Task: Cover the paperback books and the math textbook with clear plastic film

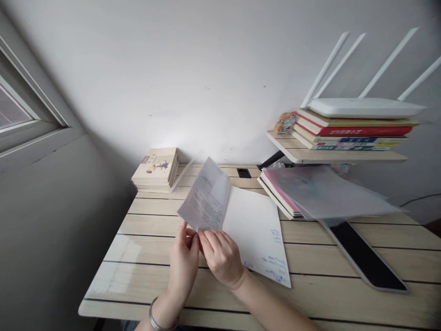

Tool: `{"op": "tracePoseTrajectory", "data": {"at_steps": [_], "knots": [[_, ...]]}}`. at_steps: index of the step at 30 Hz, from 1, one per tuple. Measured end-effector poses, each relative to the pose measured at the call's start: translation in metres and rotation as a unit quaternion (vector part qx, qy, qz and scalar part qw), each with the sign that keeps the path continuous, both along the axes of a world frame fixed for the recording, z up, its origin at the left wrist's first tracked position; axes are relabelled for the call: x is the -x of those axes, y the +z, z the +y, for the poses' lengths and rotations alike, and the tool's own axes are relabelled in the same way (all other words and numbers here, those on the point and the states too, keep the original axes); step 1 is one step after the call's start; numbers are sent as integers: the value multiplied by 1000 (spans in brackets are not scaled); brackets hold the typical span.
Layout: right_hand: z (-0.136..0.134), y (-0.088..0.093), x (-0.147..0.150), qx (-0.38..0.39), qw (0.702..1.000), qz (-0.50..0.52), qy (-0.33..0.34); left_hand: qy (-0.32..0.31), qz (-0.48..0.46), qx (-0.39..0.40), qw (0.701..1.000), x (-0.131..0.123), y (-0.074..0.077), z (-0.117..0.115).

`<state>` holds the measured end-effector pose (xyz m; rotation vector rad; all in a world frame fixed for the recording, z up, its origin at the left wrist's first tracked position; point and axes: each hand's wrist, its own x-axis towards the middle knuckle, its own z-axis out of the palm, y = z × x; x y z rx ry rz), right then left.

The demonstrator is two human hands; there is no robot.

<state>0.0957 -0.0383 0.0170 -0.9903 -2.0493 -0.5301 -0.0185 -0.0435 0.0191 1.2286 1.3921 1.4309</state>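
A printed sheet of paper (206, 195) is raised off the table in the middle, tilted, with small lines of dark text. Its lower corner is pinched by my left hand (184, 255), thumb and fingers together. Beside it my right hand (222, 255) is closed at the same lower edge, its fingertips meeting those of the left. To the right, a white sheet (253, 225) with blue handwriting along its right and lower edges lies on the table. It adjoins the printed sheet; whether the two are one folded piece, I cannot tell.
A stack of small books (156, 170) stands at the back left of the slatted wooden table (138, 271). At right lie notebooks under a clear plastic folder (330, 191) and a dark-screened tablet (367, 257). Above them a shelf (292, 154) bears books and a white router (365, 107).
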Motion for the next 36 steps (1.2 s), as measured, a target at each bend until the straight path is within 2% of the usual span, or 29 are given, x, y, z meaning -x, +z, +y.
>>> {"op": "tracePoseTrajectory", "data": {"at_steps": [8,12,18,23,26,28,30,31,33,35,36], "knots": [[2,-4,1,-12,1000,0,1,-14,57,11,998,5,-7,3],[0,-3,-1,-3,1000,6,7,-38,63,22,997,5,-4,4],[-1,-4,-5,45,998,-12,-36,-59,28,28,997,5,2,5],[-4,-6,-1,35,999,-14,-24,-63,80,17,995,5,-4,4],[-1,1,-6,111,994,23,6,-87,84,16,993,9,-9,4],[9,6,-20,188,976,104,40,-131,65,2,989,15,-8,8],[28,8,-42,263,932,244,50,-174,57,-29,983,20,0,18],[40,7,-55,306,892,332,35,-192,61,-47,978,21,5,25],[62,2,-82,394,770,502,14,-215,80,-81,970,17,18,42],[78,-4,-106,437,643,629,19,-256,70,-81,961,4,28,59],[82,-6,-116,445,595,669,21,-285,66,-69,954,-5,30,67]]}}
